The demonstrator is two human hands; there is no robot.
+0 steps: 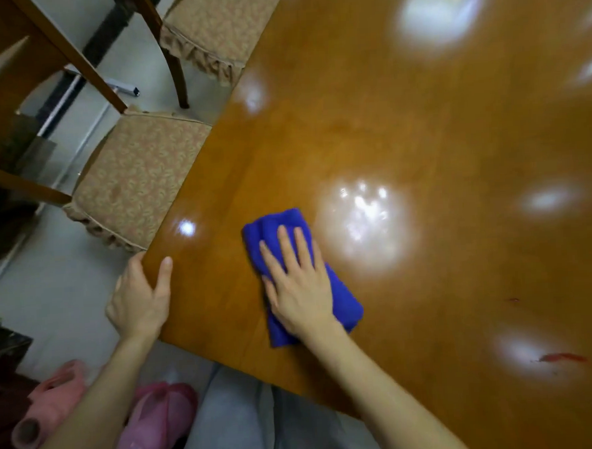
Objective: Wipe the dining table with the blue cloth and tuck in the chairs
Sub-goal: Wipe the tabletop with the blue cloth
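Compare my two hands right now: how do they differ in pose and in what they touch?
The left hand grips the dining table at its edge, thumb on top; the right hand lies flat with straight fingers. The left hand touches bare wood, while the right hand presses on the blue cloth. Both rest on the table.
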